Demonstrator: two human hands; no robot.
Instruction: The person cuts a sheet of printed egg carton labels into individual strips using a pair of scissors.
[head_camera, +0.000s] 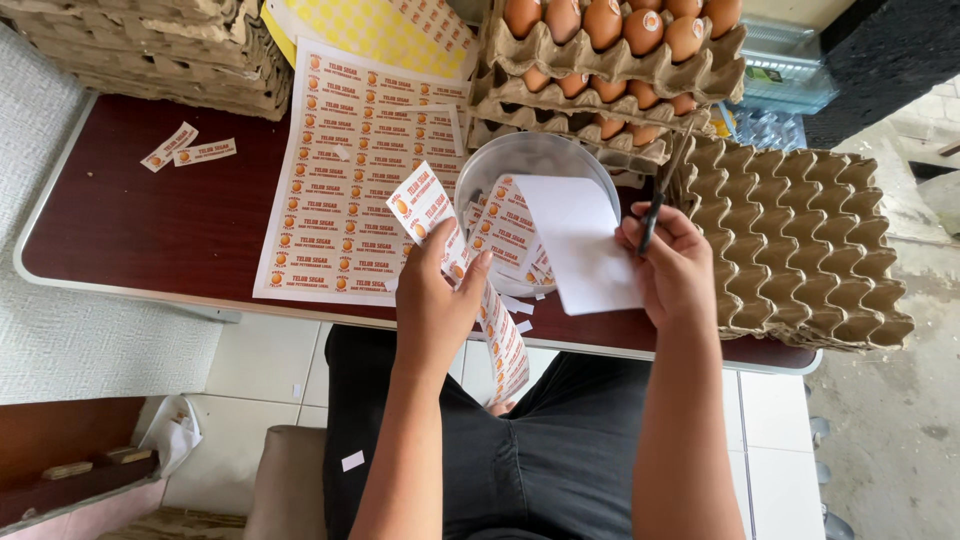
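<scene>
My left hand (432, 295) grips a long strip of printed orange-and-white labels (462, 268) that bends down toward my lap. My right hand (676, 268) holds black-handled scissors (660, 195), blades pointing up and away, and pinches a white sheet (580, 240) of paper, its blank back facing me. Both hands hover over a round metal bowl (500, 160) that holds several cut labels.
A full sheet of uncut labels (350, 180) lies on the dark red table (150, 220). Stacked trays of brown eggs (610, 60) stand behind the bowl. An empty cardboard egg tray (800, 240) sits at right, more empty trays at back left (150, 50). Two loose labels (188, 150) lie left.
</scene>
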